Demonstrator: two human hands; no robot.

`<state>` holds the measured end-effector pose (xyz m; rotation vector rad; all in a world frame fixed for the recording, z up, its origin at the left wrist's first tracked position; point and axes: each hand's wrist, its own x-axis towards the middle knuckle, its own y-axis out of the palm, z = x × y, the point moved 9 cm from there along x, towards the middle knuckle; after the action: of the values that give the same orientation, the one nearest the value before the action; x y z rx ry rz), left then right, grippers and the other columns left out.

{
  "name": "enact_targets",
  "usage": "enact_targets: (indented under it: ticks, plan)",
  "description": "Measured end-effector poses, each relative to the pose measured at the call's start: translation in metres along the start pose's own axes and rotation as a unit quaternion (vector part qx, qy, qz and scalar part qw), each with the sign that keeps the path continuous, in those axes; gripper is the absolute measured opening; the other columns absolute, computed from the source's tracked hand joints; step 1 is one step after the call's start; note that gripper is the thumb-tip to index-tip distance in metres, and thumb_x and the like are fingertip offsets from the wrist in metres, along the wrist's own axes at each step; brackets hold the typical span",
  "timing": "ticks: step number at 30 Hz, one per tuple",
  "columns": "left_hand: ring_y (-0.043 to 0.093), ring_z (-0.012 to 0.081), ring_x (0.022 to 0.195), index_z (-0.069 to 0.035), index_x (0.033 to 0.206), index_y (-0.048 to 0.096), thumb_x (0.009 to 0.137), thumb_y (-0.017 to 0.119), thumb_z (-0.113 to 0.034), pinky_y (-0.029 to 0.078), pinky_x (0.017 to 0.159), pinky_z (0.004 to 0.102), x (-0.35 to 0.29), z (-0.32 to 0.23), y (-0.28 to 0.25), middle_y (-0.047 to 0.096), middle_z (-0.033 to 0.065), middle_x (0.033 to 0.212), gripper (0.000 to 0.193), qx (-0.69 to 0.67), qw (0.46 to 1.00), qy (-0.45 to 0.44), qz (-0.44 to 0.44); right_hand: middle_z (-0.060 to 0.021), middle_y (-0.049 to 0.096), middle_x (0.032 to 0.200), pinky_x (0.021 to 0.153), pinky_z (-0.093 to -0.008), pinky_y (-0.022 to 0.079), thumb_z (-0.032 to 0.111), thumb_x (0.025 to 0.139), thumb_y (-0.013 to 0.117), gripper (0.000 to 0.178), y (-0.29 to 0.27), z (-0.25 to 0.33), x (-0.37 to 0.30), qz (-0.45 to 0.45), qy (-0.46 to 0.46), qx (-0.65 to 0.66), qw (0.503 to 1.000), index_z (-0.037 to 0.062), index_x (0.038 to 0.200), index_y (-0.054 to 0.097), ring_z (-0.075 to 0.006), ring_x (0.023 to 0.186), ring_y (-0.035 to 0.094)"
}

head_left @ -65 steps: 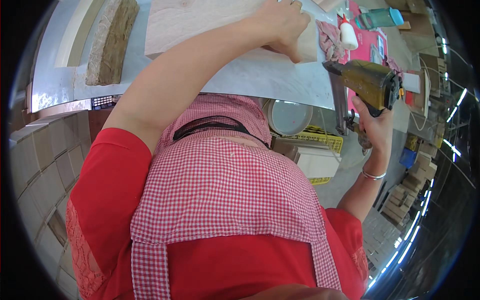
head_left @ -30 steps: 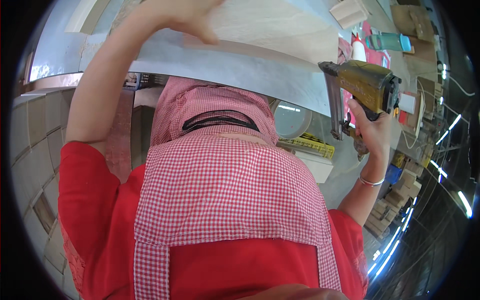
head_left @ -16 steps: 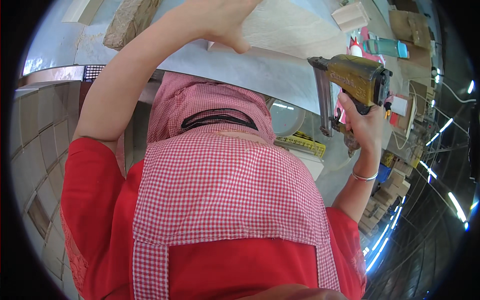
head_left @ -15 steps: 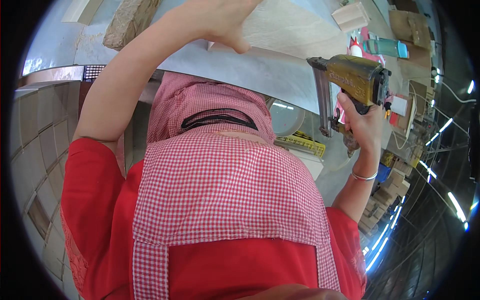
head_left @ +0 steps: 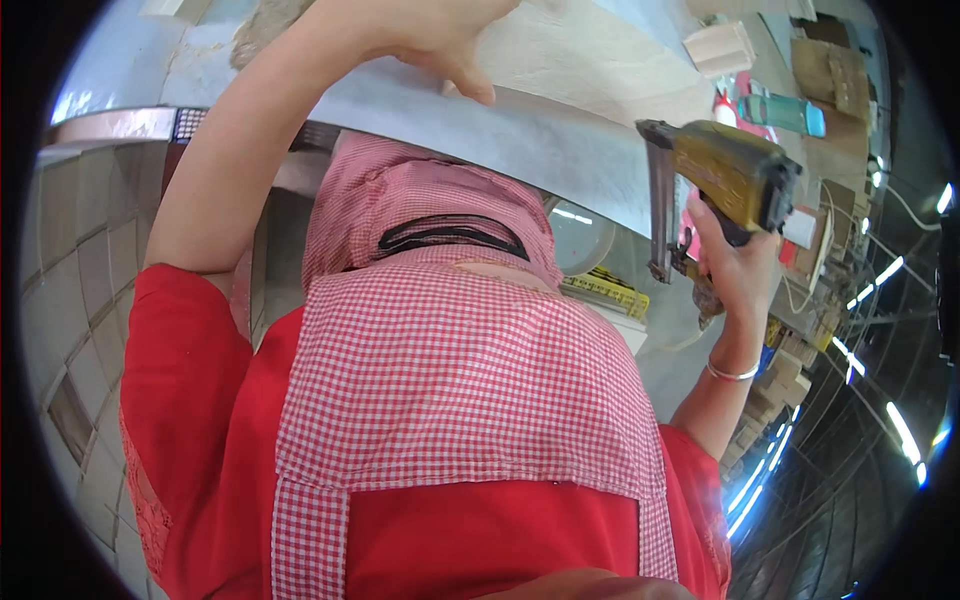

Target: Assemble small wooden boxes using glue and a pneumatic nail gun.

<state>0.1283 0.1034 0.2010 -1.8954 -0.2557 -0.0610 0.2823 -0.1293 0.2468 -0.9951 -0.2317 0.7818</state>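
Note:
My right hand (head_left: 742, 262) is wrapped round the handle of a yellow and black nail gun (head_left: 728, 170). The tool is held up at the right of the bench's near edge, its long dark magazine hanging on the left side. At the top, my left hand (head_left: 435, 42) is over a pale wooden panel (head_left: 590, 60), thumb stretched out near the panel's near edge. The upper picture edge cuts off its other fingers. The panel lies on the grey workbench (head_left: 400, 110).
Right of the panel are a small pale wooden block (head_left: 720, 50), a teal bottle (head_left: 785, 115) and a cardboard box (head_left: 830, 75). Below the bench edge sits a round grey container (head_left: 580, 235) beside a yellow patterned strip (head_left: 608, 290). Stacked boards (head_left: 95, 270) stand at left.
The nail gun and my right hand have shifted slightly right and down in the picture. My left hand stays over the panel. The whole view has tilted a little.

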Motion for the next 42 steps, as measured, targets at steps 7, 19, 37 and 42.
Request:
enact_targets:
  ticks: [7,19,37,42]
  plan:
    - [0.052,0.0435,0.113,0.010,0.111,0.055,0.059,0.083,-0.035,0.043,0.100,0.0454,-0.009,0.020,0.011,0.053,0.0329,0.117,0.074,-0.048,0.999,-0.006,0.009,0.0020,0.061,0.067,0.044,-0.0208,0.038,0.025,0.086,0.080,0.029,0.027,0.044,-0.003,0.065,-0.093,0.035,0.993,0.0015,0.098,0.069,-0.0037,0.050,0.050]
    - [0.054,0.0426,0.107,0.009,0.105,0.057,0.055,0.085,-0.033,0.046,0.093,0.0455,-0.016,0.012,0.000,0.053,0.0316,0.112,0.072,-0.022,0.997,-0.069,0.001,-0.0094,0.071,0.107,0.085,-0.0292,0.052,0.012,0.083,0.082,0.042,0.074,0.081,0.005,0.154,-0.082,0.061,0.983,-0.0031,0.116,0.062,-0.0153,0.096,0.065]
    - [0.054,0.0433,0.110,0.006,0.111,0.055,0.063,0.080,-0.032,0.045,0.095,0.0473,-0.014,0.024,0.007,0.053,0.0305,0.114,0.067,-0.104,0.993,-0.055,0.019,0.0018,0.058,0.061,0.043,-0.0218,0.039,0.029,0.084,0.081,0.032,0.073,0.081,-0.003,0.098,-0.086,0.030,0.991,0.0005,0.094,0.069,-0.0049,0.048,0.050]
    - [0.051,0.0356,0.121,0.003,0.130,0.050,0.059,0.084,-0.037,0.042,0.101,0.0479,-0.051,0.026,0.034,0.053,0.0217,0.128,0.088,-0.071,0.987,-0.063,-0.127,0.0010,0.060,0.065,0.044,-0.0216,0.039,0.025,0.086,0.079,0.028,0.062,0.066,-0.010,0.069,-0.123,0.082,0.987,0.0012,0.096,0.068,-0.0047,0.048,0.049]
